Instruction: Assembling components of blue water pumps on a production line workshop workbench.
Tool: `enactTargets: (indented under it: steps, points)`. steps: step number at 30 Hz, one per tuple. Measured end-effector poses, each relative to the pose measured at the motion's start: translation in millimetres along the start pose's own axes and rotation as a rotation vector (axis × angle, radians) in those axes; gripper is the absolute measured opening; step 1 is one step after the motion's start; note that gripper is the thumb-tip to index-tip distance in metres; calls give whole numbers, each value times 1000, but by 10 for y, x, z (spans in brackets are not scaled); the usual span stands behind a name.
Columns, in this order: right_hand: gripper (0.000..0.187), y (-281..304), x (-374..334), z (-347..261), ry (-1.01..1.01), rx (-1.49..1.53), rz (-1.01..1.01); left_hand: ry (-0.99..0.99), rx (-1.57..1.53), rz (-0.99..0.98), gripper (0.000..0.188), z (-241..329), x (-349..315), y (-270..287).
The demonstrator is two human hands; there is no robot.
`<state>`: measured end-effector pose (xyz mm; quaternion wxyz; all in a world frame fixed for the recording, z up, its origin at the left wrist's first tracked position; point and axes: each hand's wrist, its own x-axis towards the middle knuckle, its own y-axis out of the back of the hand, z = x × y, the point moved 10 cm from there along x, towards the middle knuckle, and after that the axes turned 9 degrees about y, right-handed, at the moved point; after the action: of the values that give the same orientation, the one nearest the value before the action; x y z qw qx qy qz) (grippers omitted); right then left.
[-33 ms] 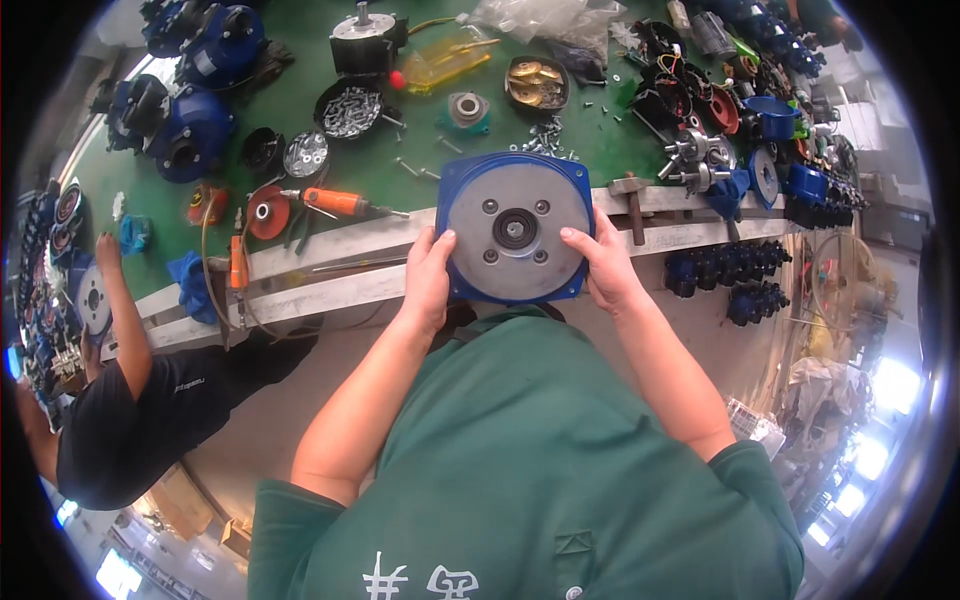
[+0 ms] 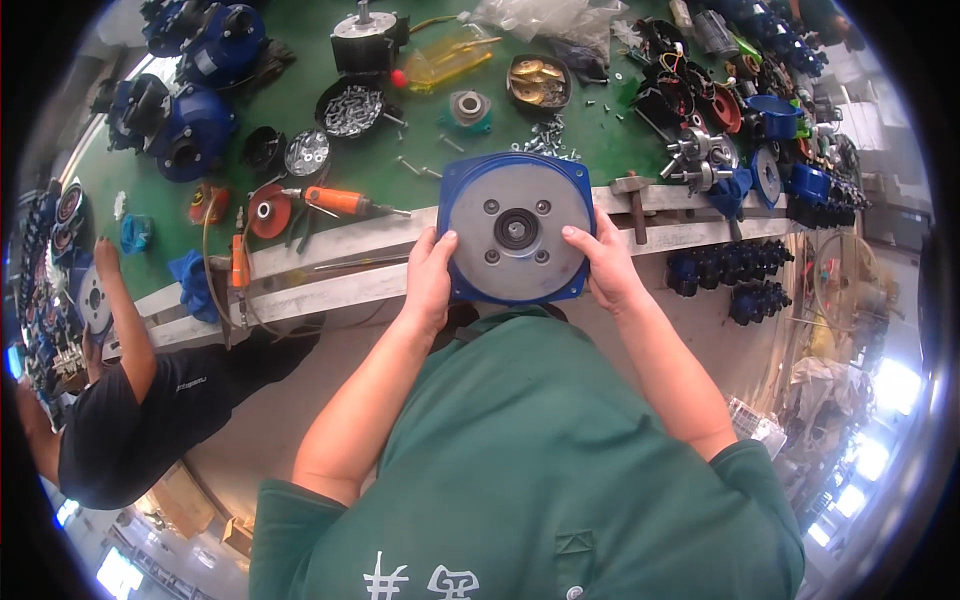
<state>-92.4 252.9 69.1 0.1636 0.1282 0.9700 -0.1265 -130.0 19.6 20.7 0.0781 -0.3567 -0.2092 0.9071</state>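
Note:
A blue square flange housing with a round grey metal disc on its face is held up at the bench's front edge. The disc has a dark ringed hub at its centre and several bolt holes around it. My left hand grips the left side, thumb resting on the disc's rim. On the opposite side my right hand has its thumb on the face. The fingers of both hands pass behind the housing and are partly hidden.
Left of the housing lie an orange power screwdriver and an upright orange tool. A hammer rests at right. Behind are a bowl of bolts, loose screws and blue motors. Another person works at far left.

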Motion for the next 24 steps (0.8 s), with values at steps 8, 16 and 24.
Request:
enactTargets:
  steps: [8, 16, 24]
  points:
    - [50, 165, -29, 342, -83, -26, 36, 2, 82, 102, 32, -449, 114, 421]
    - [50, 201, 21, 420, -101, -107, -2, -20, 144, 206, 37, -443, 12, 478]
    - [51, 129, 90, 402, -138, -101, -35, -47, 120, 216, 34, -370, 33, 495]
